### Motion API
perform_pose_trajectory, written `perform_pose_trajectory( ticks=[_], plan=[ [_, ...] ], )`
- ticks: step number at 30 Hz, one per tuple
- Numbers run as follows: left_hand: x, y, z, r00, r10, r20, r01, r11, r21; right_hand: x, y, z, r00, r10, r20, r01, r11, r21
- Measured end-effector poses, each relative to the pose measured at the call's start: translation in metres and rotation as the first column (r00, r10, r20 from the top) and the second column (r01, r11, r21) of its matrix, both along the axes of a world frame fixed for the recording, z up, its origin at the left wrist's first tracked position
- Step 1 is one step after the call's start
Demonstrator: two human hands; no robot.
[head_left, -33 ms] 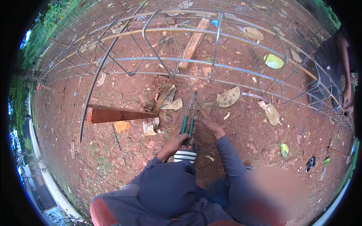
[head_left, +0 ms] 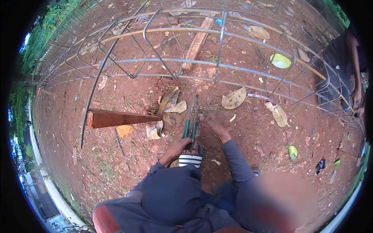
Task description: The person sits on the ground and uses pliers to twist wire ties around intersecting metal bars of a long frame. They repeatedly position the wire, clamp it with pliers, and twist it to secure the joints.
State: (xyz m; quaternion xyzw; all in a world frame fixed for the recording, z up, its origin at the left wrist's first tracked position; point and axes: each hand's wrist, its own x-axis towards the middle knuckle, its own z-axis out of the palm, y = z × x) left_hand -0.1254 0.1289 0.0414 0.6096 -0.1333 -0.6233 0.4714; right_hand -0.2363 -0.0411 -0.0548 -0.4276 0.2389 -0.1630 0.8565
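My left hand (head_left: 181, 146) is closed around the green handles of a pair of pliers (head_left: 193, 106), whose grey metal head points away from me over the red soil. My right hand (head_left: 214, 128) is just right of the pliers, its fingertips beside or against the metal head. Those fingers are smeared, so whether they pinch anything cannot be made out. Beneath the left hand shows a dark sandal with white stripes (head_left: 190, 160). Beyond the pliers runs a long cage of bent steel bars (head_left: 167, 60).
A reddish wooden post (head_left: 120, 118) stands at left beside a loose-looking steel rod (head_left: 96, 83). A plank (head_left: 198, 43) lies under the cage. Dry leaves (head_left: 234, 98) dot the soil. Another person (head_left: 342, 73) is at the cage's right end; a blurred round shape (head_left: 276, 202) fills the lower right.
The pliers' head has shifted slightly left in the picture. My right hand's fingers have moved a little relative to it; my left hand keeps its grip.
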Motion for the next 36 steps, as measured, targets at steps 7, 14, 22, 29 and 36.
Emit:
perform_pose_trajectory(
  ticks=[7,14,22,29,36],
  plan=[
    [0.017,0.024,-0.001,0.992,0.051,-0.118,-0.052,0.999,0.000,0.013,-0.018,0.031,0.956,-0.086,-0.281,0.016,0.970,-0.244],
    [0.046,0.057,-0.017,0.995,-0.016,0.094,0.014,1.000,0.020,-0.013,-0.072,0.028,0.895,-0.432,-0.112,0.443,0.889,0.116],
    [0.055,0.015,0.019,0.616,-0.135,0.776,0.014,0.987,0.160,-0.011,-0.033,0.087,0.954,-0.300,-0.028,0.175,0.628,-0.759],
    [0.043,-0.056,0.076,0.948,0.284,-0.144,-0.317,0.880,-0.354,0.014,0.004,0.134,0.980,-0.132,0.151,0.171,0.163,-0.972],
    [0.056,-0.071,0.084,0.942,0.308,-0.137,-0.337,0.859,-0.385,0.008,-0.019,0.152,0.990,-0.133,0.042,0.076,0.260,-0.963]
  ],
)
